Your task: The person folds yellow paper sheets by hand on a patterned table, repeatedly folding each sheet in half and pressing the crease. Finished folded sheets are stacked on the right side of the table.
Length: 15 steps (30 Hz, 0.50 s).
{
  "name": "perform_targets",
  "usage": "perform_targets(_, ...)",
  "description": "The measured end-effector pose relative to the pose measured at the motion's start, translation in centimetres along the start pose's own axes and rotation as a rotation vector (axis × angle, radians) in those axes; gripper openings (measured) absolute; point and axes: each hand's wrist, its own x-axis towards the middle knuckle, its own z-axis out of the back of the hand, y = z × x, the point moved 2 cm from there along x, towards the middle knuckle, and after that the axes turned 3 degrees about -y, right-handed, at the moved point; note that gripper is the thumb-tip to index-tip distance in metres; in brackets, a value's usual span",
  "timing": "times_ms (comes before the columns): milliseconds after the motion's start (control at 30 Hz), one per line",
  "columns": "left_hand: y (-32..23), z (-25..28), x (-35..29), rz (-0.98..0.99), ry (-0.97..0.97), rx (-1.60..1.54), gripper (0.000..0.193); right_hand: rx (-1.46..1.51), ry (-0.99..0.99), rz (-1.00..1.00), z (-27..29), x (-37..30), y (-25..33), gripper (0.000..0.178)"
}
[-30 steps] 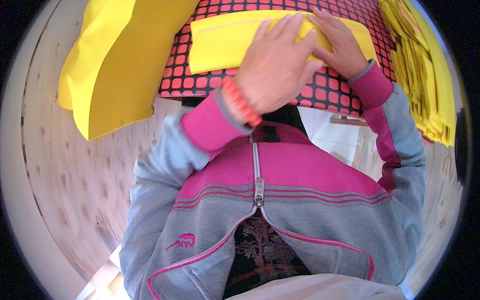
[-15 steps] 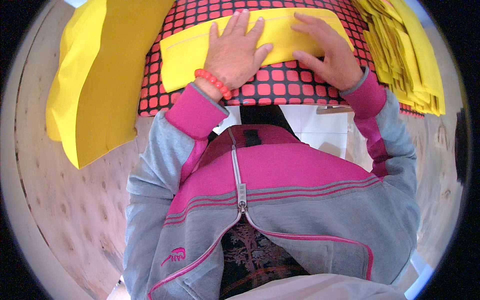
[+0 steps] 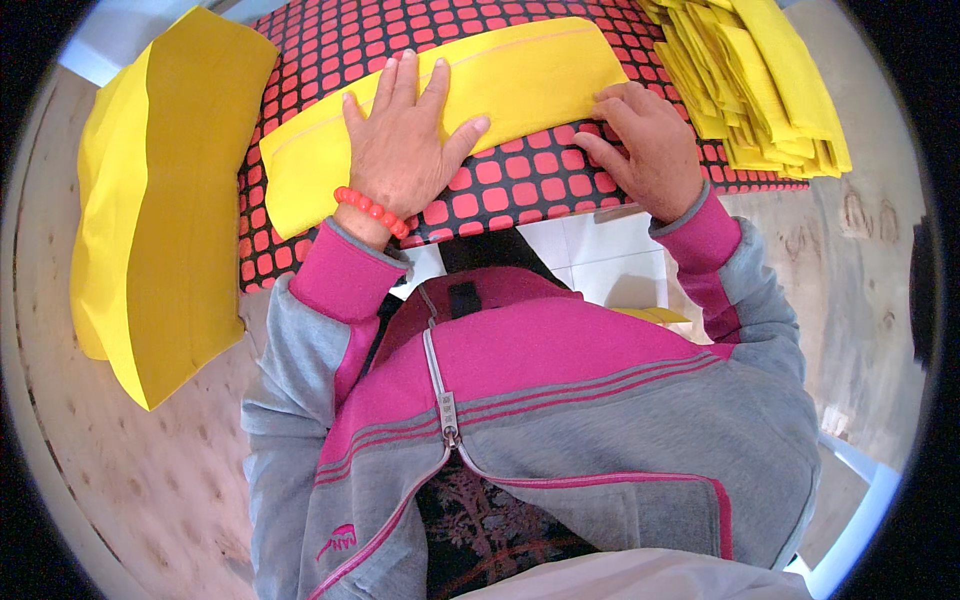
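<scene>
A folded strip of yellow cloth (image 3: 530, 75) lies at a slant on the red-and-black checked table cover (image 3: 510, 185), with a pale line along its far edge. My left hand (image 3: 400, 150), a red bead bracelet at its wrist, rests flat on the strip's left half with fingers spread. At the strip's near right corner is my right hand (image 3: 650, 145). Its fingers bend over toward the cloth edge, and the thumb stands apart from them over the checked cover. Whether the fingertips press on the cloth is hard to see.
A large yellow sheet (image 3: 170, 200) hangs over the table's left side. To the right, a pile of folded yellow pieces (image 3: 750, 90) reaches the table's near edge. Wooden board surfaces (image 3: 150, 480) show at both sides. Below the table, a yellow piece (image 3: 655, 315) shows beside my jacket.
The view has shifted, so the table and sheet sit differently in it. My right hand has moved off the strip's top to its near right corner. My left hand stays flat on the cloth.
</scene>
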Motion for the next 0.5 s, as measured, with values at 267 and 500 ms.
perform_targets(267,-0.2,0.0,0.1,-0.021,-0.081,0.022,0.07,0.436,-0.2,0.087,-3.3,5.0,4.6,0.027)
perform_targets(500,-0.2,0.5,0.0,-0.022,0.001,-0.033,0.065,0.334,-0.077,0.187,-10.6,10.5,6.5,0.036)
